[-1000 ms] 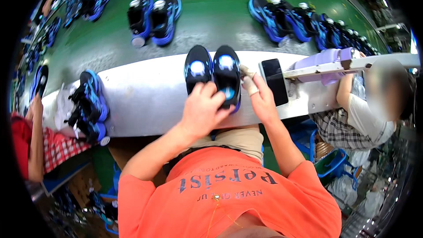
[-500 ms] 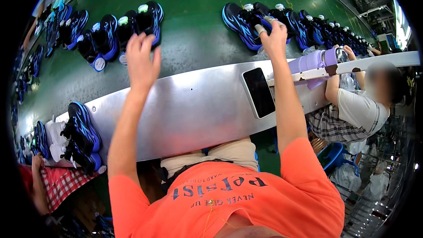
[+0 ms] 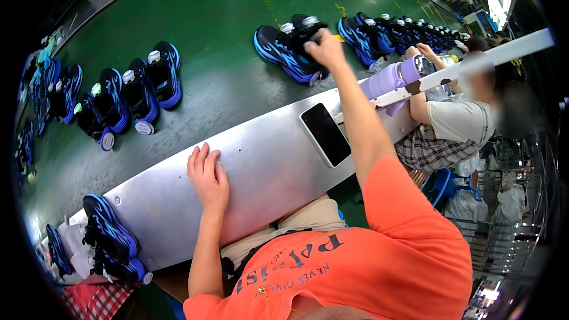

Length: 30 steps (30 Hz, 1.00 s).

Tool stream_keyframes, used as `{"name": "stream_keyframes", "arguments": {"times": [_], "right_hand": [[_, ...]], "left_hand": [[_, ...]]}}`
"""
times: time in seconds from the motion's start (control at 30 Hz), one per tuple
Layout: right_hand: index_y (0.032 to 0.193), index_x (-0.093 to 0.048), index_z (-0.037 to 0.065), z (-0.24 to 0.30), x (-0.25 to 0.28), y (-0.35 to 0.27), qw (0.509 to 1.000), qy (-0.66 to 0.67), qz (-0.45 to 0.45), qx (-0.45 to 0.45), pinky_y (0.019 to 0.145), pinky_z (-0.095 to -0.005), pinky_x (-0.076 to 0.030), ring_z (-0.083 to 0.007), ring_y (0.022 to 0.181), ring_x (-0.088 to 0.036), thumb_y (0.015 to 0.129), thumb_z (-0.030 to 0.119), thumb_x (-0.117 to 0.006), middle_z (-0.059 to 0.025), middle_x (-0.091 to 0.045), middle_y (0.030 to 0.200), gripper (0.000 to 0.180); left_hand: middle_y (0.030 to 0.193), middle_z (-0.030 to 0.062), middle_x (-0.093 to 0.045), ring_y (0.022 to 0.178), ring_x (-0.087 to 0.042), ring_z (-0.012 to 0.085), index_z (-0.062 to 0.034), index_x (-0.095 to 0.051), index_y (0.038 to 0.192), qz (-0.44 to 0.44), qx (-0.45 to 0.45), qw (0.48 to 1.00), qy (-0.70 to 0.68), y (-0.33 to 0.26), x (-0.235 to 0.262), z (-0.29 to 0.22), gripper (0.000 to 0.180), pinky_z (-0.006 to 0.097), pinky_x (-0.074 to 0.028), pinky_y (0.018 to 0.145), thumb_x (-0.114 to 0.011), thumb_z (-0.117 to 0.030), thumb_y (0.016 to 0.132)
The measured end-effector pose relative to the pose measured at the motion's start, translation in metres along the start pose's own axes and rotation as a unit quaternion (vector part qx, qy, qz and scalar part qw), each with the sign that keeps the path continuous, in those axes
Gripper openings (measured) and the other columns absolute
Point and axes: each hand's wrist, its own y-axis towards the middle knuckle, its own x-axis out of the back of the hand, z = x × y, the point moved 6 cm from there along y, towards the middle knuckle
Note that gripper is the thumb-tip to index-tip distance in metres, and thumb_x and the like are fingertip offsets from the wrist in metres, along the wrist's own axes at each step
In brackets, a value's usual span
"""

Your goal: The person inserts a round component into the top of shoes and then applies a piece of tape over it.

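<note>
My left hand [image 3: 207,179] rests on the bare metal ledge [image 3: 249,172], its fingers stretched out and holding nothing. My right arm reaches forward over the green belt, and my right hand [image 3: 326,50] is closed on the black upper of a blue-and-black sneaker [image 3: 309,29]. Its fingertips are partly hidden against the shoe. Beside that one, on its left, stands a matching sneaker [image 3: 275,50] with its blue patterned sole side showing. White round pieces sit in the shoe openings.
Several more sneakers [image 3: 142,92] stand on the belt at left, others [image 3: 361,41] at right. A sneaker pair [image 3: 109,231] lies at the ledge's left end. A phone [image 3: 326,135] and a purple bottle [image 3: 385,80] lie near a white rail [image 3: 462,74]; a co-worker [image 3: 459,118] sits beyond.
My left hand has drawn back from the left sneakers to the ledge. My right hand has closed on a sneaker. The left sneakers now appear lower and farther left as the view turned.
</note>
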Motion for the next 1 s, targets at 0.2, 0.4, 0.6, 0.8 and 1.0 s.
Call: {"name": "stream_keyframes", "arguments": {"times": [0.2,0.4,0.6,0.8,1.0], "right_hand": [[0.103,-0.054,0.005,0.03,-0.015,-0.017,0.995,-0.062,0.078,-0.007,0.084,-0.043,-0.048,-0.0365,0.095,-0.062,0.065,0.018,-0.075,-0.0178,-0.066,0.096,0.046],[0.105,-0.042,0.007,0.013,-0.021,-0.009,0.998,-0.061,0.016,0.033,0.078,-0.0494,-0.048,-0.0423,0.089,-0.061,0.067,0.01,-0.065,-0.0207,-0.063,0.089,0.045],[0.103,-0.041,0.003,0.101,0.002,-0.103,0.99,0.065,0.117,0.053,0.072,-0.054,-0.046,-0.0469,0.084,-0.058,0.068,0.002,-0.054,-0.0268,-0.061,0.083,0.037],[0.102,-0.053,0.001,0.161,0.005,-0.281,0.85,0.316,0.368,0.206,0.082,-0.0445,-0.044,-0.0406,0.094,-0.054,0.074,0.009,-0.06,-0.0231,-0.055,0.095,0.03],[0.106,-0.059,0.005,0.177,0.0,-0.325,0.803,0.348,0.387,0.291,0.073,-0.0343,-0.048,-0.0283,0.078,-0.058,0.08,0.006,-0.057,-0.0167,-0.053,0.098,0.026]], "left_hand": [[0.128,0.0116,-0.053,0.125,-0.041,0.0342,-0.0065,-0.061,0.104,0.003,-0.003,1.0,0.014,-0.002,0.005,0.001,0.026,0.045,-0.029,0.105,-0.055,0.001,0.079],[0.125,0.0123,-0.055,0.125,-0.042,0.0317,-0.0041,-0.061,0.105,0.039,0.025,0.999,-0.018,0.006,-0.009,0.001,0.022,0.044,-0.031,0.104,-0.053,-0.004,0.084],[0.141,0.013,-0.04,0.133,-0.032,0.0266,-0.003,-0.04,0.136,0.058,0.232,0.914,-0.328,0.016,-0.011,-0.029,0.052,0.04,-0.029,0.107,-0.058,-0.021,0.091],[0.136,0.018,-0.042,0.125,-0.041,0.0298,-0.0019,-0.034,0.138,0.048,0.217,0.937,-0.268,-0.044,0.004,0.007,0.064,0.037,-0.03,0.106,-0.056,-0.005,0.079],[0.099,0.0179,-0.065,0.091,-0.063,0.0337,0.0055,-0.059,0.108,0.234,0.176,0.955,-0.054,-0.004,0.063,0.034,0.035,0.038,-0.047,0.085,-0.053,0.001,0.073]]}}
